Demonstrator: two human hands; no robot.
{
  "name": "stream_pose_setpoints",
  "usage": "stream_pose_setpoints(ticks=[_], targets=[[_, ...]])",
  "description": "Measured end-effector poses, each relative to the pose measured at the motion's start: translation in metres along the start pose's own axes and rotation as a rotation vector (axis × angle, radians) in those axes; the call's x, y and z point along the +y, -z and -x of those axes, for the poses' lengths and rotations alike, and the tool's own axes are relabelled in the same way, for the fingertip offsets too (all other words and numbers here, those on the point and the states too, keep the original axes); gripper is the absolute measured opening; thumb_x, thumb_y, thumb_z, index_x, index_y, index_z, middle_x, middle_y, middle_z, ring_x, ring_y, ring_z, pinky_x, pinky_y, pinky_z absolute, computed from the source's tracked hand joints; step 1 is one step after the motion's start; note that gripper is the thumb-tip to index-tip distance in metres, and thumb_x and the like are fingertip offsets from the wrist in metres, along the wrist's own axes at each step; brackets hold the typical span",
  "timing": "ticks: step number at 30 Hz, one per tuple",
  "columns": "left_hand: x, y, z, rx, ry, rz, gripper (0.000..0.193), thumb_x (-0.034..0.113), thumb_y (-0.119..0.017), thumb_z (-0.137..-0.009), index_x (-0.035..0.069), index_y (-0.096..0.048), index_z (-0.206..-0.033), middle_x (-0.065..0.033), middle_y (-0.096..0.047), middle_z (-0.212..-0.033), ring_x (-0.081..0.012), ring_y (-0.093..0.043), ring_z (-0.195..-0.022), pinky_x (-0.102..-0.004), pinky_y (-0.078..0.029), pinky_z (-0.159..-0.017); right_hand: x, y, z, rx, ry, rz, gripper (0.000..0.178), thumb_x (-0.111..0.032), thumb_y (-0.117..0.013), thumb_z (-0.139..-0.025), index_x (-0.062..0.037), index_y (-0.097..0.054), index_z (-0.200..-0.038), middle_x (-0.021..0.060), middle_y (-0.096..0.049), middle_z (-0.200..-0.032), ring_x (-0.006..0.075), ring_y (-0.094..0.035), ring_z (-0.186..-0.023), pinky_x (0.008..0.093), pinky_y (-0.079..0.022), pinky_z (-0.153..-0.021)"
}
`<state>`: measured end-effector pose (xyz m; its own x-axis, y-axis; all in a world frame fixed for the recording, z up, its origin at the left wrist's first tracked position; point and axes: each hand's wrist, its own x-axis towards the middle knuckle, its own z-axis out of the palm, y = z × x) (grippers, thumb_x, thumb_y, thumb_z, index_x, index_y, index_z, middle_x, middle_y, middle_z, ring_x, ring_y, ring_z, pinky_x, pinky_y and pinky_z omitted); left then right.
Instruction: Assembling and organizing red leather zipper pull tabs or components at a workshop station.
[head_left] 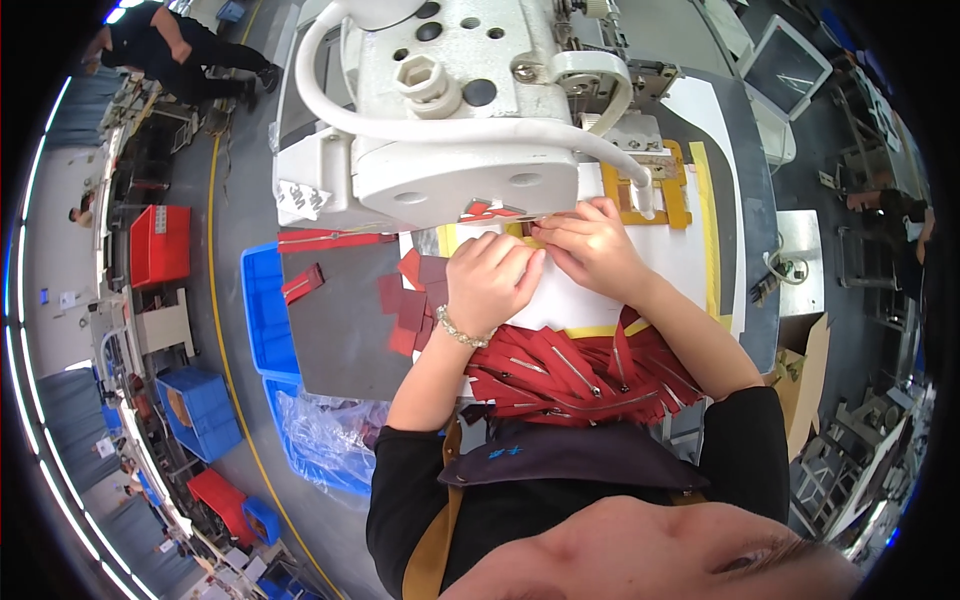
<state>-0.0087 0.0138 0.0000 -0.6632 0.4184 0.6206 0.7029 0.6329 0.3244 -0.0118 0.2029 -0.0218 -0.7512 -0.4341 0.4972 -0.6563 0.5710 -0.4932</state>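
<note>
My left hand point(490, 282) and my right hand point(597, 250) are close together at the front of a white sewing machine point(465, 175). Both have their fingers pinched inward, thumbs near each other. What lies between the fingertips is too small and too covered to make out. Below them is a white sheet point(590, 305) edged with yellow tape. A heap of red zippers point(580, 378) lies along the near table edge, between my forearms. Beside my left wrist are several dark red fabric pieces point(408, 305). A beaded bracelet circles that wrist.
A red zipper strip point(335, 240) and a short red piece point(303, 284) lie on the grey tabletop point(340, 345) at left. Blue bins point(270, 320) stand beyond its left edge. A yellow clamp frame point(678, 190) sits at right, with a screen point(787, 68) farther back. Another person point(150, 40) stands far left.
</note>
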Motion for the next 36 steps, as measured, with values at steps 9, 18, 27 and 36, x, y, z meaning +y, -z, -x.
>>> stream_pose_setpoints(ticks=[9,18,27,36], targets=[[-0.016,0.008,0.003,-0.009,0.074,0.032,0.012,0.008,-0.073,-0.071,0.008,-0.061,-0.066,-0.0022,-0.06,-0.066,-0.0208,-0.056,-0.056,-0.031,-0.044,-0.053,0.007,-0.004,0.0,0.029,-0.032,0.005,0.023,-0.01,-0.072,-0.073,-0.0068,-0.069,-0.096,0.0025,-0.069,-0.105,0.0206,-0.059,-0.103,0.0405,-0.045,-0.084],[-0.022,0.008,0.007,0.032,0.053,0.085,0.015,0.011,-0.073,-0.07,0.01,-0.059,-0.064,-0.001,-0.056,-0.065,-0.0189,-0.055,-0.057,-0.0318,-0.043,-0.051,0.003,0.004,-0.001,-0.024,0.022,0.159,0.02,-0.012,-0.072,-0.074,-0.0091,-0.07,-0.094,-0.0004,-0.069,-0.105,0.0182,-0.06,-0.102,0.0392,-0.043,-0.082],[-0.019,0.008,0.004,0.041,-0.065,0.147,0.013,0.01,-0.075,-0.069,0.01,-0.062,-0.067,0.0003,-0.06,-0.068,-0.0175,-0.056,-0.058,-0.029,-0.043,-0.051,-0.004,0.007,-0.002,-0.044,0.018,0.231,0.02,-0.01,-0.071,-0.075,-0.0087,-0.07,-0.095,0.0008,-0.069,-0.104,0.0219,-0.06,-0.101,0.0401,-0.039,-0.083],[-0.019,0.009,-0.001,0.032,-0.098,0.134,0.013,0.011,-0.075,-0.068,0.011,-0.062,-0.067,0.0008,-0.06,-0.069,-0.0172,-0.056,-0.058,-0.0288,-0.044,-0.052,0.002,0.007,-0.007,-0.081,0.06,0.156,0.022,-0.008,-0.069,-0.073,-0.0072,-0.068,-0.094,0.0019,-0.069,-0.103,0.0216,-0.061,-0.1,0.0391,-0.039,-0.083]])
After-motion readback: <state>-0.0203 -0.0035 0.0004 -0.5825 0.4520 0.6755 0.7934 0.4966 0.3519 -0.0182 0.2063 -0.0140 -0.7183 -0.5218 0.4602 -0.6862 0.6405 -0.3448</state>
